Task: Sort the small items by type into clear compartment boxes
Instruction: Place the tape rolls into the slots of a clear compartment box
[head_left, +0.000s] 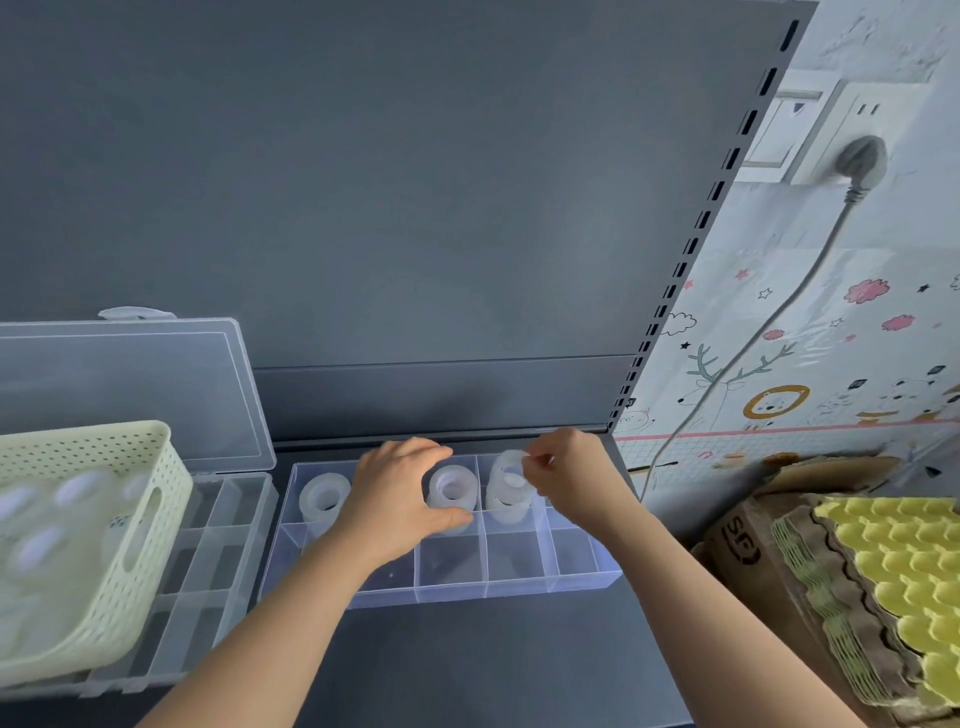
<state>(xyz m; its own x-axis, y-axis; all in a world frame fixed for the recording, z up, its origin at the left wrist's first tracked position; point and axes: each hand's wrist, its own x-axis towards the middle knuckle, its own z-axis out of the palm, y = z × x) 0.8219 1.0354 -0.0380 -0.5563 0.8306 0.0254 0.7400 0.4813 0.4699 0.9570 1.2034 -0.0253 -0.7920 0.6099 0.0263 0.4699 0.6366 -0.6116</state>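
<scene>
The hands differ: the left hand (397, 493) curls round one tape roll (453, 488), the right hand (566, 473) pinches a second roll (511, 461), best lowered squarely onto the stack (509, 504) beneath it.

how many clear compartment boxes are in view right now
2. The middle box lies on the shelf and holds translucent rolls. The left box, lid raised, sits beside it, partly under the cream basket, which may hide more.
</scene>
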